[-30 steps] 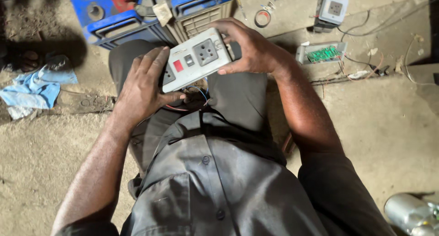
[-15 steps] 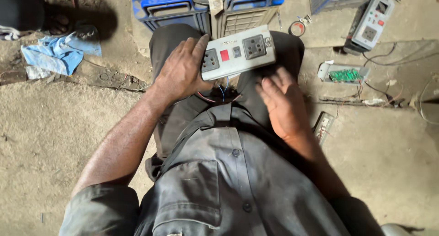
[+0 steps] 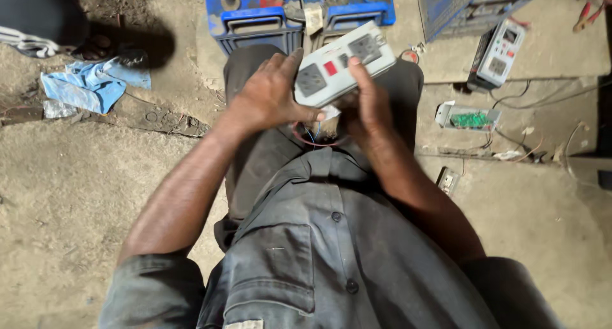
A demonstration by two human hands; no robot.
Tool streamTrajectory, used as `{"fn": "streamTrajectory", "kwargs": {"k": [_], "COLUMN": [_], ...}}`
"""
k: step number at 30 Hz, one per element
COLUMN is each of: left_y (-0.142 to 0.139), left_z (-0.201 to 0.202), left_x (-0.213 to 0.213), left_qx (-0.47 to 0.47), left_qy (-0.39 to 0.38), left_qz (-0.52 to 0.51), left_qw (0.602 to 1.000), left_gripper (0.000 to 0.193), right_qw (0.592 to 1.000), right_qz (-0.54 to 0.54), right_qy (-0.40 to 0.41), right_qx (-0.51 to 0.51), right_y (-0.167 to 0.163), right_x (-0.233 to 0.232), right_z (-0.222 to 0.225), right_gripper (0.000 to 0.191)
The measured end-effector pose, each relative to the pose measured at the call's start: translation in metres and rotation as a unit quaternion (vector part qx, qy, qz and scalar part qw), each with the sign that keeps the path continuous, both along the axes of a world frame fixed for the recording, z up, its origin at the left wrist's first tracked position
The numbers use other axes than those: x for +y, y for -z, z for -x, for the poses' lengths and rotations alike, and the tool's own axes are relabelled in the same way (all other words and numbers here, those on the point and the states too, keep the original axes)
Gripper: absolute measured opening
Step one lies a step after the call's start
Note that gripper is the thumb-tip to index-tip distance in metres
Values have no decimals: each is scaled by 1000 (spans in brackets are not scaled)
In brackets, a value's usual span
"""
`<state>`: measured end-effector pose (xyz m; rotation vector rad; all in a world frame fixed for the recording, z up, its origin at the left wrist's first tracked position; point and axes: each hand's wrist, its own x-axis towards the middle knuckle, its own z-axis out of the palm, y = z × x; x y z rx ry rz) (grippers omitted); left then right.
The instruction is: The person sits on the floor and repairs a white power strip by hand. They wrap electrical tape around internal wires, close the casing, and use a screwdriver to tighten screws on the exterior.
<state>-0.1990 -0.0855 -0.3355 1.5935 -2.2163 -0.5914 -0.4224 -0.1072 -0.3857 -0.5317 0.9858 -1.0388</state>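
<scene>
While seated over a dusty concrete floor [image 3: 83, 195], a person in a grey work shirt [image 3: 331, 265] holds a white socket box [image 3: 344, 64] above the lap with both bare hands. Tilted with its right end higher, the box shows two grey outlets and a small red switch between them on its face. Wrapped around the lower left end of the box, the left hand [image 3: 271, 96] has fingers closed against its side and thumb lying under the near edge. Closed around the box from below and from the near side, the right hand [image 3: 370, 106] sends one finger up across the face just right of the red switch. Thin red and blue wires [image 3: 312, 136] loop out beneath the box, though where they join it is hidden by the hands. Beyond the knees stand blue battery cases [image 3: 255, 16], well apart from the hands. Crumpled on the ground at the far left is a blue cloth [image 3: 92, 87]. At the right lie a white meter unit [image 3: 497, 55] with small displays and a clear case holding a green circuit board [image 3: 468, 118], with thin cables trailing near them.
</scene>
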Motion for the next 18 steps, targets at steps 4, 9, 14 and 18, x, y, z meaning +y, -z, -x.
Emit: {"fn": "streamTrajectory", "kwargs": {"k": [4, 9, 14, 18], "left_y": [-23, -47, -62, -64], "left_z": [-19, 7, 36, 43], "left_x": [-6, -18, -28, -37], "left_qx": [255, 525, 590, 583], "left_qy": [-59, -123, -121, -132], "left_qz": [-114, -295, -255, -247], "left_qw": [958, 789, 756, 762], "left_gripper": [74, 43, 40, 38], "right_qw": [996, 990, 985, 985], "right_qz": [6, 35, 52, 67], "right_qy": [-67, -131, -163, -155], "right_qx": [-67, -32, -2, 45], "right_y": [-15, -40, -60, -68], "right_x": [-33, -76, -104, -116], "right_z": [24, 39, 36, 29], "right_gripper": [51, 53, 59, 61]}}
